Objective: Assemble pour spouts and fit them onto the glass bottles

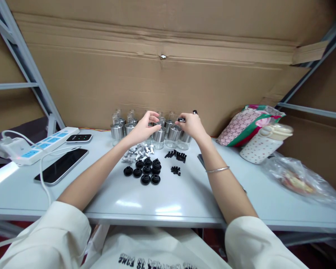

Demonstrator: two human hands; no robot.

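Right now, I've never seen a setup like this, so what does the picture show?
There's no machine: these are a person's two bare hands, seen by a camera worn on that person's head, looking forward and down. The right hand holds a small dark item, partly hidden. The left hand is open near glass-and-metal containers toward the table's back. Nearer the person lie pale grey parts, black round parts and smaller black pieces. A phone and power strip sit leftward.
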